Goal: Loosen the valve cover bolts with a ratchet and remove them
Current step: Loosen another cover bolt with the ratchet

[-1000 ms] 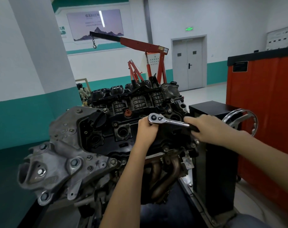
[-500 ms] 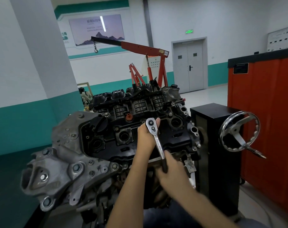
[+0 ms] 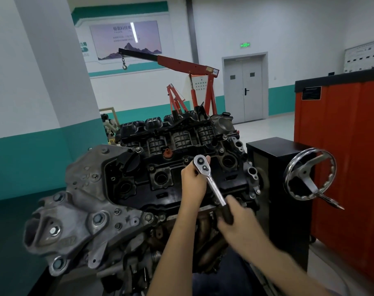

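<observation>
Ratchet (image 3: 211,182) head on valve cover (image 3: 181,167), near right edge. Left hand (image 3: 192,184) grips beneath head. Right hand (image 3: 237,218) grips handle.

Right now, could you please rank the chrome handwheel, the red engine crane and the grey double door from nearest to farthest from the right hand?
1. Chrome handwheel, just to the right of the right hand.
2. Red engine crane, behind the engine.
3. Grey double door, in the far wall.

Engine (image 3: 139,189) mounted beside black stand (image 3: 269,163) with handwheel (image 3: 309,174); stand on floor (image 3: 265,127)
</observation>
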`<state>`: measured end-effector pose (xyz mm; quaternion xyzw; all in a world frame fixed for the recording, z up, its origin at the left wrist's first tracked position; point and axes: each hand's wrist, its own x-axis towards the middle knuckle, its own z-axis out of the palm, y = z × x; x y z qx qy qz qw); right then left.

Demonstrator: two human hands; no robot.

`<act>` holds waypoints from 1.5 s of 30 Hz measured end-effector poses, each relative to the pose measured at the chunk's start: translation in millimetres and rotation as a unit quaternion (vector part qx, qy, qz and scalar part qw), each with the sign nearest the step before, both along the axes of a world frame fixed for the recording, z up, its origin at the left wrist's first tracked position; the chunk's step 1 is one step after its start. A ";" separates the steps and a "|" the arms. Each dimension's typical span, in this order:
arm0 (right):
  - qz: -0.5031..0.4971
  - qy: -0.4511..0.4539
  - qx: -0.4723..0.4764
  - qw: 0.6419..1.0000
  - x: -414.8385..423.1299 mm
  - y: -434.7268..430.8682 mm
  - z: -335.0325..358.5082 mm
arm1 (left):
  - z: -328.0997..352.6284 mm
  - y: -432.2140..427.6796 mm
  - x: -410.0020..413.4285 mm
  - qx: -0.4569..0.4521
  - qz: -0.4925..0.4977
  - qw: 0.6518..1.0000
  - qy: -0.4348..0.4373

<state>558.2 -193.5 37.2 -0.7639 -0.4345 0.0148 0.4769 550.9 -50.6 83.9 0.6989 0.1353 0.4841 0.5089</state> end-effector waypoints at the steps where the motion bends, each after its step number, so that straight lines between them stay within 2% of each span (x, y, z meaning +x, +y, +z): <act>1: 0.000 0.038 0.031 0.999 -13.9 11.6 -6.3 | 1.2 -0.4 2.4 -0.015 0.008 1.000 -0.003; 3: 0.004 0.083 0.068 0.994 -33.2 29.4 -10.9 | 2.0 0.7 5.9 -0.047 0.014 0.999 -0.007; 6: 0.022 0.063 0.041 0.997 -23.8 22.6 -4.8 | 1.4 3.6 1.9 -0.018 0.010 1.000 0.001; 10: 0.047 -0.070 -0.085 0.993 38.0 -20.4 33.4 | 6.4 9.0 -5.4 0.038 -0.025 0.997 0.069; 12: 0.019 -0.181 -0.159 0.970 71.2 -28.8 60.5 | 11.7 11.1 -5.4 0.066 -0.026 0.992 0.102; 14: -0.032 -0.297 -0.204 0.932 87.0 -26.0 78.9 | 11.9 13.2 -5.5 0.069 -0.017 0.992 0.104; 16: -0.067 -0.340 -0.197 0.917 84.7 -19.8 75.3 | 7.2 13.3 -7.1 0.042 -0.018 0.996 0.078; 18: -0.076 -0.284 -0.145 0.945 65.2 -16.9 51.8 | 3.2 11.3 -7.7 0.009 -0.021 0.999 0.040; 21: -0.035 -0.086 -0.033 0.995 17.5 -5.3 8.4 | 2.4 3.8 -5.7 0.003 -0.022 1.000 0.016; 24: -0.024 0.041 0.059 0.997 -27.1 26.1 -12.3 | 5.3 -0.3 -1.8 -0.016 0.001 1.000 0.007; 26: -0.005 0.079 0.068 0.995 -41.0 39.1 -14.4 | 7.1 2.3 -2.0 -0.030 -0.001 0.999 0.010; 28: 0.011 0.063 0.037 0.997 -30.6 32.6 -9.2 | 8.5 7.2 -3.9 -0.017 -0.011 0.999 0.035; 32: 0.046 -0.077 -0.089 0.992 32.9 -14.0 27.6 | 8.6 13.4 -5.9 0.031 -0.039 0.997 0.062; 34: 0.033 -0.183 -0.161 0.969 68.6 -26.3 56.3 | 9.2 13.8 -5.2 0.053 -0.036 0.995 0.076; 36: -0.021 -0.317 -0.222 0.922 88.3 -26.1 79.1 | 9.0 13.6 -3.5 0.055 -0.032 0.995 0.072; 37: -0.044 -0.353 -0.226 0.907 90.7 -23.5 82.5 | 7.3 13.3 -3.0 0.048 -0.028 0.997 0.063; 38: -0.062 -0.359 -0.215 0.906 88.9 -21.5 79.2 | 4.9 11.9 -2.9 0.033 -0.026 0.998 0.051; 40: -0.070 -0.289 -0.163 0.941 71.7 -19.4 53.5 | 0.2 8.7 -3.1 0.007 -0.021 0.999 0.028; 42: -0.034 -0.140 -0.078 0.986 38.3 -15.9 20.2 | -1.3 4.1 -1.6 0.003 -0.020 1.000 0.011; 45: -0.017 -0.001 0.034 0.999 -8.0 10.1 -10.5 | 2.3 0.3 4.6 -0.037 -0.006 0.999 -0.003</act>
